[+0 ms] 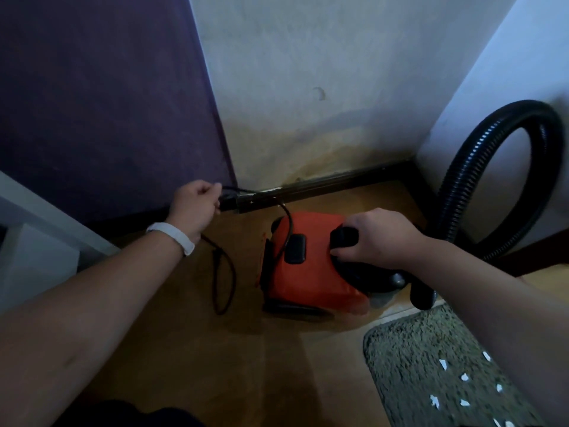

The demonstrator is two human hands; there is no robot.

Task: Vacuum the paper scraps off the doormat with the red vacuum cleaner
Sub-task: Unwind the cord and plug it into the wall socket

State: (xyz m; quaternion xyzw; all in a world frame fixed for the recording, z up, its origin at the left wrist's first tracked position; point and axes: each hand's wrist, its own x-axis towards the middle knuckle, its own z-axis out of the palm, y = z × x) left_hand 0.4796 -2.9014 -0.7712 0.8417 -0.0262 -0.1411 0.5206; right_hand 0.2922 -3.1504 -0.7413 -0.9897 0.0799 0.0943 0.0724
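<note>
The red vacuum cleaner [311, 272] sits on the wooden floor near the corner of the room. My right hand [378, 235] grips the black handle [343, 237] on top of it. My left hand [195, 208] holds the black power cord [223, 272] at a dark plug or socket block [229, 203] by the baseboard. The cord loops on the floor and runs over the vacuum's top. A black ribbed hose [462, 186] arches up at the right. The grey-green doormat [431, 365] lies at the lower right with several white paper scraps [463, 377] on it.
A dark purple panel [101, 103] stands at the left, with a white wall behind the vacuum and another at the right. A dark baseboard [332, 183] runs along the wall foot. A white ledge [34, 217] juts in at the left edge.
</note>
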